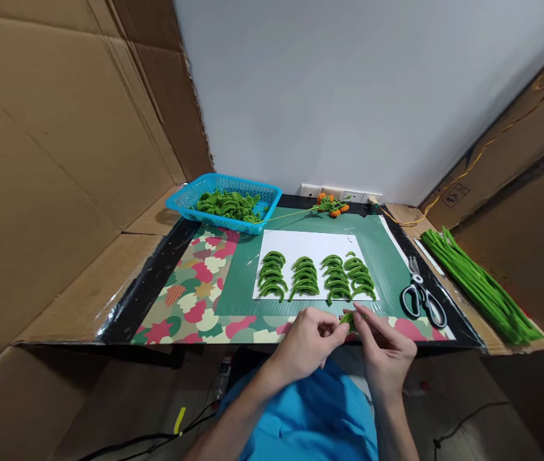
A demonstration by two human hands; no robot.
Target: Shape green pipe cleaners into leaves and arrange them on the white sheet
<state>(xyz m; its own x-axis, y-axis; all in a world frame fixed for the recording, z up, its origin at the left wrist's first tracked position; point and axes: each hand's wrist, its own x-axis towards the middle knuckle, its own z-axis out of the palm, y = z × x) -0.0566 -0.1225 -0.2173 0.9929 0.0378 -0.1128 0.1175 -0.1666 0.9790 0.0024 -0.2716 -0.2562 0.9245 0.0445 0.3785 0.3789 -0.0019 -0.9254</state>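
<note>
Brown corrugated cardboard walls (50, 160) enclose the workplace on the left and right, with a plain pale wall behind. A dark-edged tabletop carries a green plastic-covered mat (382, 246) with a camouflage-patterned border (189, 294). At the mat's centre lies a white paper sheet (310, 246) bearing four columns of curved green chenille pieces (317, 276), stacked as arches. A blue perforated plastic basket (223, 191), at the far left corner, holds more green curved pieces. At the right edge lies a bundle of long straight green chenille stems (480, 285). Black-and-grey scissors (423, 299) rest on the mat between the sheet and the bundle. A small orange-and-green chenille flower sprig (332, 205) lies at the far edge. The left hand (307, 342) and right hand (384, 349) meet at the near edge of the mat; the thumb and forefinger of each are pinched on one short green chenille piece (347, 318), held between them just below the sheet, the other fingers loosely curled.
</note>
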